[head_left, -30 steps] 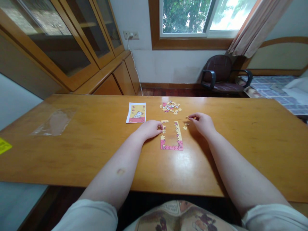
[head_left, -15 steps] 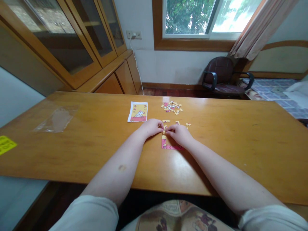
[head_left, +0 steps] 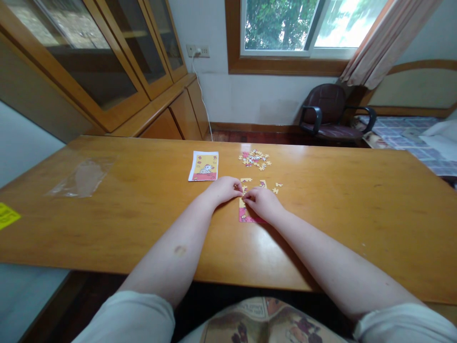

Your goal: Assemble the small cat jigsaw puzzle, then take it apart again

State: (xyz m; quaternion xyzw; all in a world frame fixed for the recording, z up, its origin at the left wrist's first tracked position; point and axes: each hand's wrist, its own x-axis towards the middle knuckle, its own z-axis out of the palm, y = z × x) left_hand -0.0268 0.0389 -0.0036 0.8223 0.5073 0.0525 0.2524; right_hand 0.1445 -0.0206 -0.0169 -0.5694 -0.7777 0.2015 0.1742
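Note:
A partly built pink and yellow jigsaw frame [head_left: 244,216] lies on the wooden table [head_left: 143,224] in front of me. My left hand [head_left: 224,189] rests at the frame's left edge, fingers curled and pinched together at its upper left side. My right hand [head_left: 262,202] lies over the frame, fingertips pinched against the same spot, touching my left fingertips. Whatever piece sits between the fingers is too small to make out. A heap of loose pieces [head_left: 255,159] lies just beyond the frame, and two stray pieces [head_left: 276,187] sit to its right.
A picture card [head_left: 203,166] showing the puzzle image lies left of the heap. A clear plastic bag [head_left: 82,177] and a yellow paper [head_left: 6,215] sit at the far left. Beyond the table stand a wooden cabinet [head_left: 117,62] and a dark armchair [head_left: 328,114].
My right hand has left the stray pieces at the right and come left onto the frame, meeting my left fingertips. My left hand has stayed at the frame's left edge.

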